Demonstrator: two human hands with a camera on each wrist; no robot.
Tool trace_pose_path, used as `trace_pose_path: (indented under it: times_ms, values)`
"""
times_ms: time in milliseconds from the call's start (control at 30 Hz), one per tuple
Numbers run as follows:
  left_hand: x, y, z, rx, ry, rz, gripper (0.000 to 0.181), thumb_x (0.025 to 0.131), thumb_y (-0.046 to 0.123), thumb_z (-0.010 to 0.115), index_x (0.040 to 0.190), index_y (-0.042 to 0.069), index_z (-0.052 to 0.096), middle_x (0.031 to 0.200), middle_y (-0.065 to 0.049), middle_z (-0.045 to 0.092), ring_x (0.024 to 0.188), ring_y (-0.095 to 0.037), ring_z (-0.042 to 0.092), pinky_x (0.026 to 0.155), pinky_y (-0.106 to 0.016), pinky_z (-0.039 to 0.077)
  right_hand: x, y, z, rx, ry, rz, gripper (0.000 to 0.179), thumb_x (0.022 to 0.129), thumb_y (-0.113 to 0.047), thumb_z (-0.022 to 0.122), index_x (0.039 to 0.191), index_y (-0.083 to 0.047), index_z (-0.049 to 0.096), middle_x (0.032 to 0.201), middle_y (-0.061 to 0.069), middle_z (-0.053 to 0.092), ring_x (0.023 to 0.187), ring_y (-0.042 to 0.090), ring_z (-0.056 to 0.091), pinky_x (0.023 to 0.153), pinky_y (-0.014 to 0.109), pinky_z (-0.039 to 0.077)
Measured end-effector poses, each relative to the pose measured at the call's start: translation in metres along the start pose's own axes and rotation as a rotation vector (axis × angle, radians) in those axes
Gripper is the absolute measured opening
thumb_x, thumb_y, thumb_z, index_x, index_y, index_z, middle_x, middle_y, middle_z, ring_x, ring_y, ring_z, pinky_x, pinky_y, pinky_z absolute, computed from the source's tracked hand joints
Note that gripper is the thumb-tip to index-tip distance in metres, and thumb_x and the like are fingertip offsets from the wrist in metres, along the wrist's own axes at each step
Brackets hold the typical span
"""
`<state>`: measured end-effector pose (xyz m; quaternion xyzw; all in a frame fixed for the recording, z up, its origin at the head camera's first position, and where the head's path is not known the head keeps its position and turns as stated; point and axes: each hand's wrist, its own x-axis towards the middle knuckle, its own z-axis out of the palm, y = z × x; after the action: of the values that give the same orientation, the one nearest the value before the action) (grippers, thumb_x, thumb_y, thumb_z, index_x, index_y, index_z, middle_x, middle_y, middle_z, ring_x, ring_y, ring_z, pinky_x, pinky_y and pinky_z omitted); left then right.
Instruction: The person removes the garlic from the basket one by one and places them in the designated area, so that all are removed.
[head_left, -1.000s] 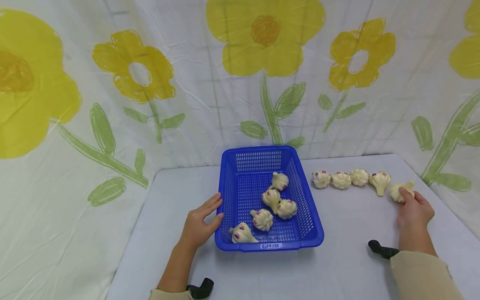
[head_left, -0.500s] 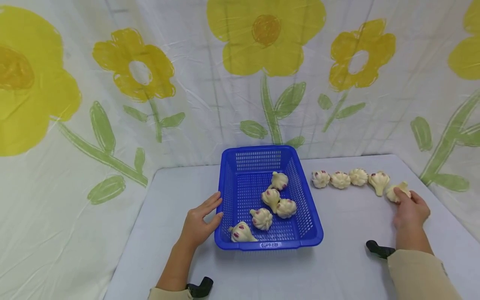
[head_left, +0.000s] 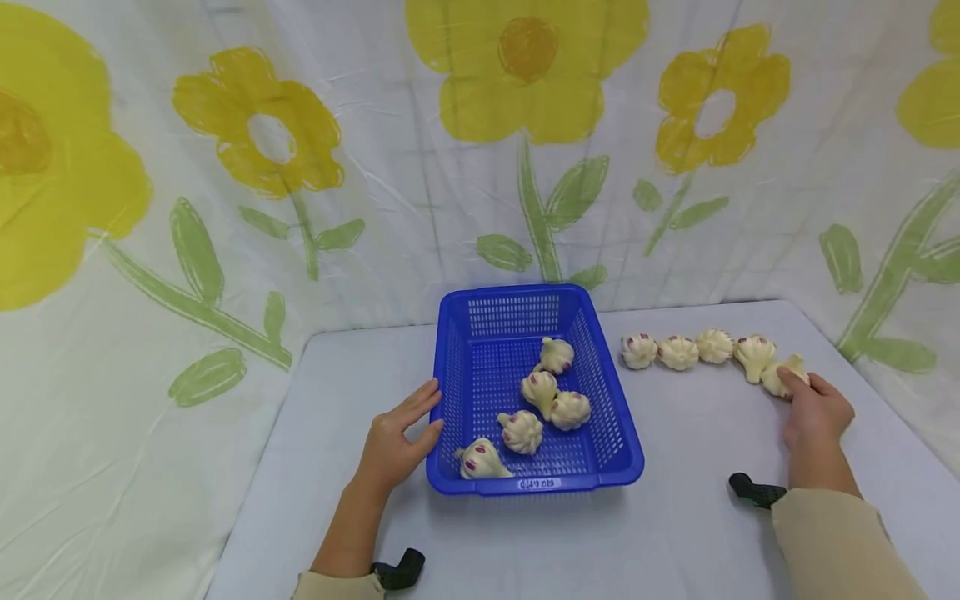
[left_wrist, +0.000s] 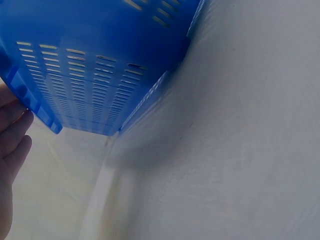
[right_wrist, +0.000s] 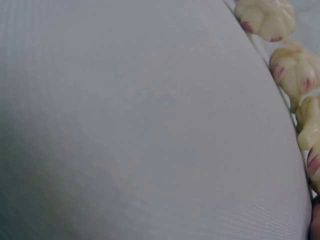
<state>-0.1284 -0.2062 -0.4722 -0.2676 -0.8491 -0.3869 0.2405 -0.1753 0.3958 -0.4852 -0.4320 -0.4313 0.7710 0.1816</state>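
the fingers (head_left: 795, 383) of the right hand (head_left: 817, 417) pinch one garlic bulb (head_left: 775, 380), located at the right end of a row on the far right of the surface (head_left: 682, 517); its stem points away and to the right. the fingers of the left hand (head_left: 393, 450) are extended, thumb set apart, and contact the left rim of the blue basket (head_left: 489, 375) from the outside. adjacent to the held bulb is the stemmed bulb (head_left: 754, 354), stem directed toward the near side; whether the two touch cannot be determined. three rounder units continue the row leftward: the third bulb (head_left: 715, 346), the second bulb (head_left: 678, 353) and the first bulb (head_left: 639, 352), nearest the basket. the basket stands upright near mid-surface and contains five units: the rear bulb (head_left: 558, 356), the middle bulb (head_left: 537, 390), the right bulb (head_left: 571, 410), the central-front bulb (head_left: 521, 432) and the corner bulb (head_left: 481, 460) at front left. a black device is worn at each wrist, just beyond a beige sleeve (head_left: 836, 537). a white curtain (head_left: 393, 267) with printed yellow flowers forms the background.
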Motion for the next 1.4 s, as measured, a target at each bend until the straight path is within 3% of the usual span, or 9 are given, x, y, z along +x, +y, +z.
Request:
trace_pose_path:
  times_ms: [133,267,433,633,700,800,933,1167,1400]
  values:
    - [0.0,-0.0012,0.0009,-0.005,0.016,0.016,0.044,0.083,0.008,0.073,0.125,0.002,0.066,0.136,-0.01,0.061,0.124,-0.028,0.06,0.105,-0.017,0.041,0.0012,0.0002,0.002,-0.036,0.006,-0.002,0.092,0.065,-0.011,0.091,0.146,-0.02,0.048,0.127,-0.018,0.048,0.122,-0.002,0.046,0.062,0.003,0.048]
    - [0.0002,-0.002,0.0012,0.0,0.03,0.028,0.044,0.082,0.007,0.073,0.125,0.001,0.067,0.135,-0.01,0.061,0.123,-0.029,0.061,0.105,-0.017,0.041,0.0031,0.0015,0.0021,-0.065,-0.002,-0.013,0.092,0.066,-0.014,0.091,0.146,-0.019,0.047,0.13,-0.018,0.046,0.114,-0.002,0.048,0.06,0.004,0.048]
    - [0.0003,-0.0005,-0.0006,-0.001,0.004,-0.003,0.044,0.084,0.009,0.072,0.126,0.003,0.066,0.137,-0.009,0.06,0.125,-0.027,0.059,0.106,-0.016,0.04,0.0035,0.0031,0.0015,-0.113,-0.021,-0.025,0.093,0.067,-0.019,0.091,0.148,-0.018,0.044,0.146,-0.014,0.04,0.108,-0.003,0.049,0.059,0.004,0.046]
    - [0.0006,0.0006,-0.0015,0.004,-0.021,-0.033,0.043,0.086,0.012,0.071,0.128,0.004,0.065,0.138,-0.009,0.06,0.127,-0.025,0.058,0.105,-0.013,0.04,0.0022,0.0033,0.0007,-0.138,-0.044,-0.024,0.096,0.069,-0.021,0.09,0.15,-0.019,0.04,0.147,-0.014,0.038,0.096,-0.002,0.049,0.06,0.006,0.047]
    - [0.0007,0.0011,-0.0016,0.008,-0.024,-0.038,0.043,0.086,0.012,0.071,0.128,0.004,0.065,0.138,-0.008,0.06,0.127,-0.024,0.058,0.105,-0.013,0.04,0.0019,0.0028,0.0004,-0.152,-0.049,-0.022,0.097,0.069,-0.023,0.089,0.151,-0.021,0.039,0.151,-0.014,0.035,0.101,-0.002,0.048,0.065,0.005,0.048]
    - [0.0008,0.0015,-0.0012,0.013,-0.024,-0.039,0.043,0.086,0.012,0.071,0.128,0.004,0.065,0.138,-0.008,0.059,0.127,-0.025,0.058,0.105,-0.014,0.04,0.0012,0.002,-0.0001,-0.175,-0.057,-0.022,0.099,0.07,-0.025,0.089,0.153,-0.024,0.035,0.157,-0.014,0.029,0.121,0.0,0.045,0.09,0.007,0.048]
    - [0.0012,0.0015,-0.0004,0.013,-0.015,-0.026,0.044,0.085,0.01,0.072,0.127,0.004,0.066,0.138,-0.008,0.06,0.126,-0.026,0.059,0.105,-0.015,0.04,-0.0001,0.0015,0.0,-0.195,-0.06,-0.03,0.099,0.072,-0.028,0.088,0.154,-0.026,0.032,0.158,-0.014,0.028,0.14,0.0,0.032,0.115,0.015,0.03]
    - [0.0014,0.0016,-0.0001,0.005,0.007,0.001,0.044,0.083,0.009,0.073,0.126,0.003,0.066,0.136,-0.009,0.061,0.124,-0.028,0.06,0.104,-0.017,0.041,-0.0016,0.0018,0.0005,-0.204,-0.053,-0.038,0.097,0.072,-0.026,0.088,0.153,-0.026,0.035,0.144,-0.019,0.039,0.134,-0.002,0.037,0.114,0.014,0.032]
    - [0.0006,0.0016,-0.0001,-0.002,-0.002,-0.013,0.044,0.083,0.01,0.073,0.127,0.003,0.066,0.137,-0.008,0.06,0.125,-0.027,0.059,0.105,-0.015,0.039,-0.0036,0.0017,-0.0002,-0.208,-0.063,-0.044,0.097,0.072,-0.026,0.088,0.153,-0.025,0.034,0.144,-0.018,0.04,0.134,-0.002,0.037,0.114,0.015,0.032]
